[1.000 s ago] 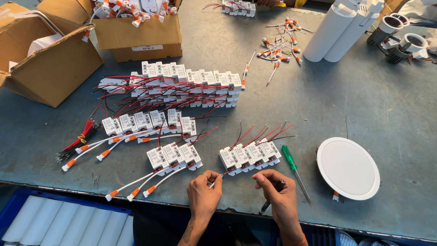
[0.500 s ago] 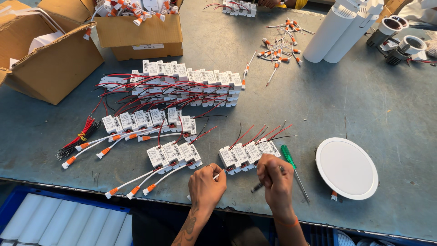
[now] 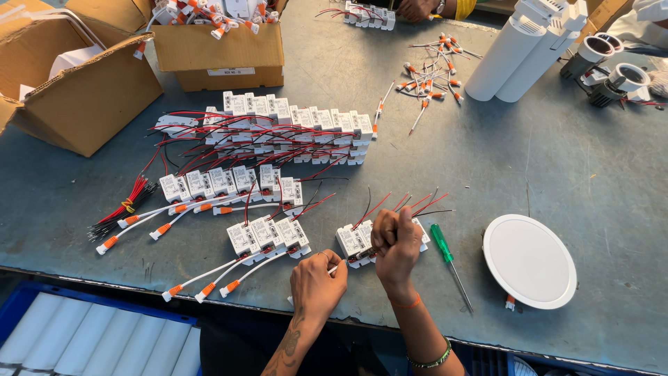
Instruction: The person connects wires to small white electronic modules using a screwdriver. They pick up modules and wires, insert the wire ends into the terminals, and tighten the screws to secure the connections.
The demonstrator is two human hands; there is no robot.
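Head view, looking down on a grey metal workbench [image 3: 557, 174].

Top left: two open brown cardboard boxes [image 3: 83, 90], flaps ragged, white sheet material showing inside. Just right of them, a smaller open cardboard carton [image 3: 219, 56] bearing a pale rectangular label on its front face, heaped with white cables tipped in orange connectors. Bottom left, below the bench edge: a blue plastic crate [image 3: 21, 299] packed with white tubes lying side by side. Top right: white cylindrical lamp housings [image 3: 518, 52] lying together, with round black-and-white spot fittings beside them.

Mid-bench: long double row of small white rectangular driver modules [image 3: 292, 125] trailing red and black wires; shorter groups nearer the front edge. Loose bundle of red and black wires [image 3: 122, 209] at left.

Front edge: left hand [image 3: 316, 282] curled loosely round a thin white cable end, fingers closed on it. Right hand [image 3: 396, 244] clenched into a fist over a short row of white modules [image 3: 355, 244], covering its right part; what sits inside the fist cannot be told. Green-handled screwdriver [image 3: 445, 251] lying just right of that hand, round white panel light [image 3: 529, 261] beyond it.
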